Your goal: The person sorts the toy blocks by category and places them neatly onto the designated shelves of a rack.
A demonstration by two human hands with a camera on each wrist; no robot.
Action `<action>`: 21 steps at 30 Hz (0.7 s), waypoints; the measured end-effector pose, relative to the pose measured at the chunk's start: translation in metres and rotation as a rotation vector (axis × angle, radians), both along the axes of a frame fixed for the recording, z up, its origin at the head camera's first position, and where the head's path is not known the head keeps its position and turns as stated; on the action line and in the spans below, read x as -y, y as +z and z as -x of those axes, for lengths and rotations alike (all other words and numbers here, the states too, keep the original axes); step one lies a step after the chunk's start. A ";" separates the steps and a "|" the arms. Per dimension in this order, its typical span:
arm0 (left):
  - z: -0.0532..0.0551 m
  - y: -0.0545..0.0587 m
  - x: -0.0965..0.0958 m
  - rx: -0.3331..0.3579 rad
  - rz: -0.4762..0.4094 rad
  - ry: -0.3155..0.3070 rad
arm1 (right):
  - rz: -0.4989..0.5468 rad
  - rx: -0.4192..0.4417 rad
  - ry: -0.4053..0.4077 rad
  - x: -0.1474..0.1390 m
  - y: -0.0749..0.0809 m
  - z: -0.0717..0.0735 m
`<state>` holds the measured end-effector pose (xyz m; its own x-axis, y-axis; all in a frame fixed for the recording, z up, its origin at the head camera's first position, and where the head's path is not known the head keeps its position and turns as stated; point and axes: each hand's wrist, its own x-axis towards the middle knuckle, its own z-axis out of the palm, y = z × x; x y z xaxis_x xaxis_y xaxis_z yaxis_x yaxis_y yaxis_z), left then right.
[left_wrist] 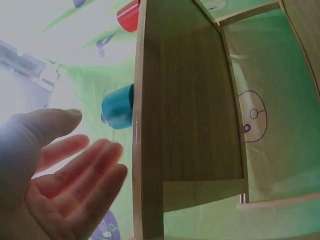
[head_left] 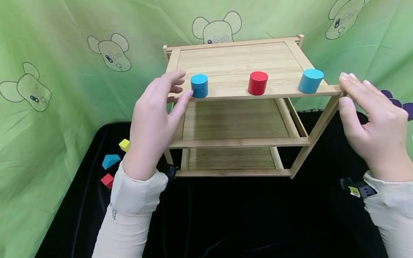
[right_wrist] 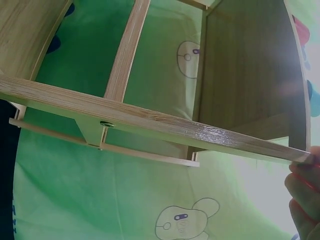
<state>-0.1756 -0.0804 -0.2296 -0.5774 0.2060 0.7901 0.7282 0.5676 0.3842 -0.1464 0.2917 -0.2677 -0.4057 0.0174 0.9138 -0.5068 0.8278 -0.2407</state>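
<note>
A three-tier wooden shelf (head_left: 237,67) stands in front of me, with two blue cylinders and a red cylinder (head_left: 257,83) upright along the front of its top board. Just left of the left blue cylinder (head_left: 199,86) is my left hand (head_left: 155,118), thumb and fingers spread apart. The left wrist view shows a gap between that hand (left_wrist: 75,170) and the blue cylinder (left_wrist: 118,107). My right hand (head_left: 378,125) holds the shelf's front right corner between thumb and fingers, beside the right blue cylinder (head_left: 310,81). Only part of its fingers (right_wrist: 303,192) shows in the right wrist view.
On the black cloth (head_left: 242,228) left of the shelf lie a yellow block (head_left: 124,145), a blue block (head_left: 111,160) and a red block (head_left: 107,181). A green curtain (head_left: 57,44) with printed animal heads hangs behind and at both sides.
</note>
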 end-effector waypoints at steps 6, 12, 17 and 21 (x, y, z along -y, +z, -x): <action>-0.004 -0.010 0.009 -0.090 -0.001 0.059 | 0.009 -0.003 0.003 0.001 -0.001 0.000; -0.008 -0.022 0.020 -0.108 -0.019 0.081 | 0.023 -0.010 0.004 0.002 -0.003 0.001; -0.010 -0.034 0.029 -0.055 -0.077 0.091 | 0.044 -0.030 0.003 0.004 -0.003 0.002; -0.010 -0.044 0.037 -0.015 -0.125 0.125 | 0.050 -0.031 0.001 0.004 -0.003 0.002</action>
<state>-0.1655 -0.1171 -0.2741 -0.5801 0.0331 0.8138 0.6614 0.6023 0.4469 -0.1486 0.2872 -0.2703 -0.3774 0.0631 0.9239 -0.5151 0.8148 -0.2661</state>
